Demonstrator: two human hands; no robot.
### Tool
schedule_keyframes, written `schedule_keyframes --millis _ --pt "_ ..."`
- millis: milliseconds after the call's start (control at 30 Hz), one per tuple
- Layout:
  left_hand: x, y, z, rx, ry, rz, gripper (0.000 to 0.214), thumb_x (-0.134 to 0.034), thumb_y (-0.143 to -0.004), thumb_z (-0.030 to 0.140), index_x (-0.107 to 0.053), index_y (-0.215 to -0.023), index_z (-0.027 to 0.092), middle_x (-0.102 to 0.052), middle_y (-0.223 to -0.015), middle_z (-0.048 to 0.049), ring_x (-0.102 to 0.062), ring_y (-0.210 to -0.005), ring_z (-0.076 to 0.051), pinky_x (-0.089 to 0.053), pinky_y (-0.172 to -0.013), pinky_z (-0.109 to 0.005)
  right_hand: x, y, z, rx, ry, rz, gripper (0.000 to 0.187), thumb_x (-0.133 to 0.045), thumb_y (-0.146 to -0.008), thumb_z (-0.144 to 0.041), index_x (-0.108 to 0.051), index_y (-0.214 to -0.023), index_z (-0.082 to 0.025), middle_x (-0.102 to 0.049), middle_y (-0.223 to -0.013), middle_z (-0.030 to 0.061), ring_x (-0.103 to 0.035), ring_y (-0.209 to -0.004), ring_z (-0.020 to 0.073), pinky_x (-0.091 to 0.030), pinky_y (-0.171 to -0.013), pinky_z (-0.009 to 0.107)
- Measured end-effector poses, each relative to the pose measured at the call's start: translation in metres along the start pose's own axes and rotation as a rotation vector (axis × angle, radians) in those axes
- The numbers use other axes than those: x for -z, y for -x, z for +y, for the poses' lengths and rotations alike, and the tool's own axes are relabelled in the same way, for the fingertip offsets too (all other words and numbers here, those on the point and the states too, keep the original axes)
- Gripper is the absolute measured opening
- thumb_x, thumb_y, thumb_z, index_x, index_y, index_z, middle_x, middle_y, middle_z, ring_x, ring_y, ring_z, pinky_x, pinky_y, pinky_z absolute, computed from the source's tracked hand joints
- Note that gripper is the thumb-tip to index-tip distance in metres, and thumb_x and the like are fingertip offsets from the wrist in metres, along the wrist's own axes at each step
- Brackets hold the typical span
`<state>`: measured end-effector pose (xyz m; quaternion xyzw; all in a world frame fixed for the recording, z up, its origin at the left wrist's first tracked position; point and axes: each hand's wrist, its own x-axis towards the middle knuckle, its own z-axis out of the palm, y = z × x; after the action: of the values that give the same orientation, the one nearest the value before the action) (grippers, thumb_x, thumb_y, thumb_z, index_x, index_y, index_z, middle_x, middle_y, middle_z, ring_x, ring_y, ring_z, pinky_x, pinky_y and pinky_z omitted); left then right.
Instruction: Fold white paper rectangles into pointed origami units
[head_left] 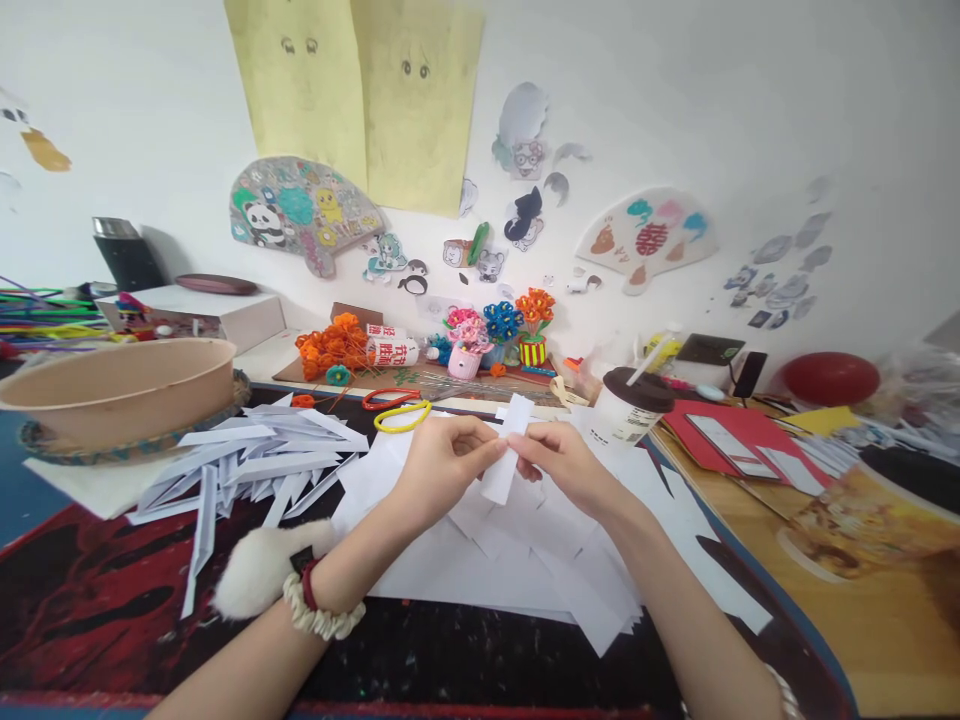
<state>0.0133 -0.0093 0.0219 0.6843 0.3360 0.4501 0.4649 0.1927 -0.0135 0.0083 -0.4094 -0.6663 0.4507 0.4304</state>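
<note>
**Pinched: a paper strip (498, 482) over the sheets**

A tan bowl (120, 385) stands far left, its inside hidden. A lidded cup (626, 405) with a straw stands just beyond the right hand (570, 465). Bare dark desk (112, 610) lies open along the near edge. Above loose white sheets (480, 570), the fingers of the left hand (442, 465) and the right hand are closed on the strip's middle, holding it upright.
</note>
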Motion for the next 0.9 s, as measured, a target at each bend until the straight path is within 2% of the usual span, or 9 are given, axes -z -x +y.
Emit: schedule_keyframes --millis 233,433,633,733,900 --pt "-0.002 0.001 -0.001 0.080 0.084 -0.064 0.018 -0.068 -0.074 0.024 -0.064 -0.063 0.011 -0.054 -0.056 0.0016 -0.046 -0.050 -0.007 -0.035 -0.047 -0.018 0.012 -0.004 0.001 0.095 -0.048 0.251 0.038 -0.065 -0.083 -0.044 -0.057 -0.058 -0.016 -0.051 -0.054 -0.0018 -0.044 -0.050 0.0096 -0.033 -0.048 0.023" --pt "-0.003 0.001 -0.002 0.089 0.085 -0.063 0.018 -0.069 -0.073 0.025 -0.064 -0.063 0.012 -0.054 -0.056 0.0014 -0.045 -0.050 -0.007 -0.034 -0.047 -0.019 0.013 -0.003 0.003 0.089 -0.018 0.203 0.038 -0.061 -0.085 -0.042 -0.058 -0.057 -0.016 -0.051 -0.053 -0.0013 -0.044 -0.050 0.0099 -0.034 -0.049 0.024" --pt "-0.003 0.001 -0.001 0.067 0.099 -0.079 0.019 -0.069 -0.074 0.027 -0.064 -0.063 0.011 -0.054 -0.057 0.0012 -0.044 -0.052 -0.007 -0.033 -0.048 -0.019 0.011 -0.002 0.004 0.150 -0.062 0.222 0.040 -0.061 -0.086 -0.039 -0.057 -0.053 -0.016 -0.050 -0.052 -0.0016 -0.043 -0.050 0.0095 -0.033 -0.050 0.023" --pt "-0.002 0.001 -0.001 0.054 0.110 -0.042 0.020 -0.069 -0.074 0.027 -0.063 -0.063 0.012 -0.055 -0.058 0.0011 -0.044 -0.052 -0.007 -0.034 -0.049 -0.019 0.008 0.000 0.001 0.105 -0.047 0.139 0.041 -0.059 -0.087 -0.039 -0.054 -0.053 -0.017 -0.049 -0.052 -0.0020 -0.043 -0.050 0.0095 -0.034 -0.050 0.023" --pt "0.000 -0.001 -0.002 0.011 0.102 0.029 0.022 -0.068 -0.075 0.029 -0.062 -0.062 0.012 -0.055 -0.057 0.0008 -0.044 -0.051 -0.007 -0.034 -0.049 -0.019 -0.003 0.004 -0.005 -0.023 0.069 -0.182 0.039 -0.059 -0.087 -0.036 -0.056 -0.054 -0.016 -0.053 -0.052 -0.0009 -0.046 -0.049 0.0091 -0.035 -0.048 0.022"
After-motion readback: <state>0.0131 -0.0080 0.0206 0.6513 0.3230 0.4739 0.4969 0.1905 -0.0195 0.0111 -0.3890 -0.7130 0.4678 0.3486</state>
